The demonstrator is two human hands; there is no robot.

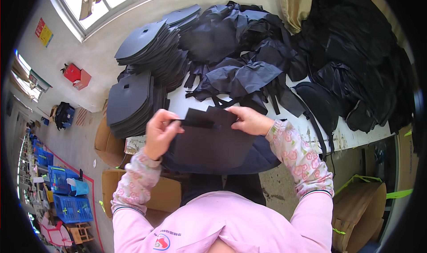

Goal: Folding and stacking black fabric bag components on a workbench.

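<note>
In front of me I hold a thin black sheet panel (211, 148), with notched flaps standing along its far edge. My left hand (161, 133) is closed, pinching the far left corner between thumb and fingers. At the far right corner my right hand (250, 121) grips the panel between thumb and fingers. Dark navy fabric (267, 158) shows beneath the panel at the table's near edge; its full shape is hidden. Beyond my left hand stand stacks of dark panels (130, 97), each top one with a small square hole.
A heap of crumpled black fabric pieces (244, 75) lies on the white table (178, 99). More black fabric (356, 52) is piled at the right, beside a black bag-like piece (318, 101). Cardboard boxes (362, 208) stand below; blue crates (73, 208) sit off left.
</note>
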